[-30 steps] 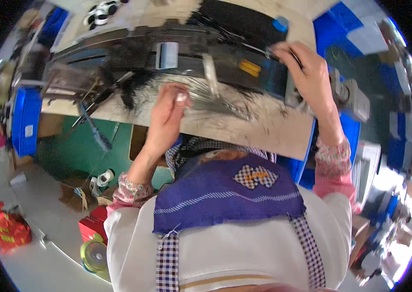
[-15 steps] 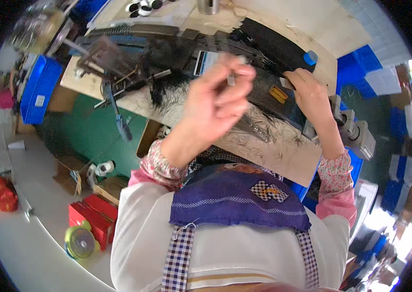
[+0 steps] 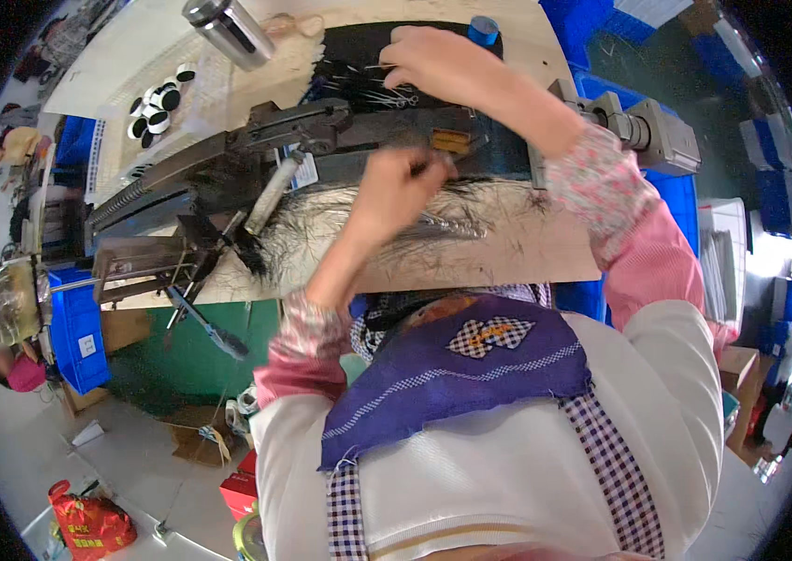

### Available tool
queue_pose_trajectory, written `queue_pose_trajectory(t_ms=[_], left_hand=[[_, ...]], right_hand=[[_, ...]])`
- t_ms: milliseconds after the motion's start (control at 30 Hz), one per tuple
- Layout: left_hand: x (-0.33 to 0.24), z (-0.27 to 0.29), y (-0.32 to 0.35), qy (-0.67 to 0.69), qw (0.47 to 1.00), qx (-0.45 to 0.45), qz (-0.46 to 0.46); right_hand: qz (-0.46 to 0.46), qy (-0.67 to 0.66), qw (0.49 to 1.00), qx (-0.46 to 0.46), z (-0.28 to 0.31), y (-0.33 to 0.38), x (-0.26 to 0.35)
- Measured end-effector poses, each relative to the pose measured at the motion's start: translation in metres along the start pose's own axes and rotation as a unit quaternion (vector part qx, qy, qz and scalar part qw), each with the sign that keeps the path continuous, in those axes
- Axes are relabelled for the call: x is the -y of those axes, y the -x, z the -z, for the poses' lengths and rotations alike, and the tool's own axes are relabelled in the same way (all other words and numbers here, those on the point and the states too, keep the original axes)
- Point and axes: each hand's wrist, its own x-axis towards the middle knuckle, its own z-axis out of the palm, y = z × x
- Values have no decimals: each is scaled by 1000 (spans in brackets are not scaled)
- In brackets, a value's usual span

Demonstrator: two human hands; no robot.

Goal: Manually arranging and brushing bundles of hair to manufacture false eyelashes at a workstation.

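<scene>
The metal tools (image 3: 394, 96) lie roughly left to right, just near-side of your right hand (image 3: 441, 65), farther from your left hand (image 3: 390, 194); neither grip's hold can be determined.

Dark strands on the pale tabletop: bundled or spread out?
Spread out: many thin dark strands lie scattered over the pale tabletop, some near the left hand.

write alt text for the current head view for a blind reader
The person's right hand is over a black mat beside thin metal pieces; the blurred left hand is near a yellow block, at a wooden workbench strewn with dark strands.
</scene>
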Motion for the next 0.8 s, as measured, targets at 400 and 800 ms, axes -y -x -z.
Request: queue_pose_trajectory(t_ms=[400,800], left_hand=[[-3,58,-28,-534,797,-144,-242],[60,0,66,727,675,-48,113]], right_hand=[[124,-41,991,-8,17,22,21],[35,-232,972,-34,-20,-2,37]])
